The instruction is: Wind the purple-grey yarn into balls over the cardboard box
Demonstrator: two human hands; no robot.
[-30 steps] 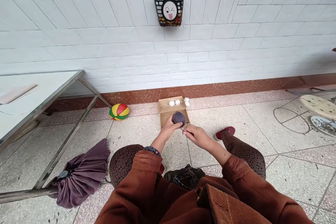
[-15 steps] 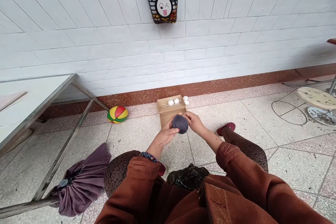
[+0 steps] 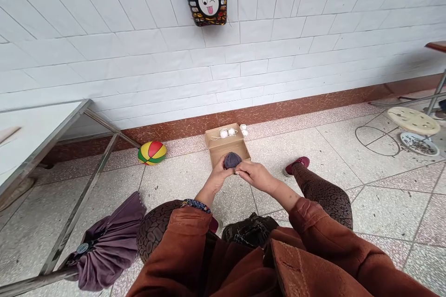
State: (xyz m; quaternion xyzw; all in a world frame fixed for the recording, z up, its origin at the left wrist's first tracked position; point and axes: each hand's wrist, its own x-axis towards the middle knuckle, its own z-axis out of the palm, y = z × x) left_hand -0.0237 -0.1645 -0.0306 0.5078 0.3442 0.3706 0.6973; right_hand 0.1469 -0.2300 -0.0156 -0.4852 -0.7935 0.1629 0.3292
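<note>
A dark purple-grey ball of yarn [image 3: 232, 161] rests in my left hand [image 3: 218, 175], whose fingers and thumb wrap round its left and lower sides. My right hand [image 3: 256, 177] is beside the ball's lower right, with thumb and fingertips pinched together. Whatever is in that pinch is too small to make out. Just beyond the ball, an open cardboard box [image 3: 216, 153] lies on the floor. On its raised far part are small white balls [image 3: 227, 133] with loose thread, and more white balls [image 3: 244, 130] are by its right corner.
A colourful ball [image 3: 152, 153] lies by the wall, left of the box. A metal-framed table [image 3: 45, 137] with a folded purple umbrella [image 3: 111, 241] takes up the left side. To the right are a round stool [image 3: 413, 120] and a white dish [image 3: 419, 144]. A black basket [image 3: 205, 0] hangs above.
My right hand has gone from the ball's upper right round to its lower right, nearer my body. The left hand still holds the yarn ball. The whole view has shifted slightly.
</note>
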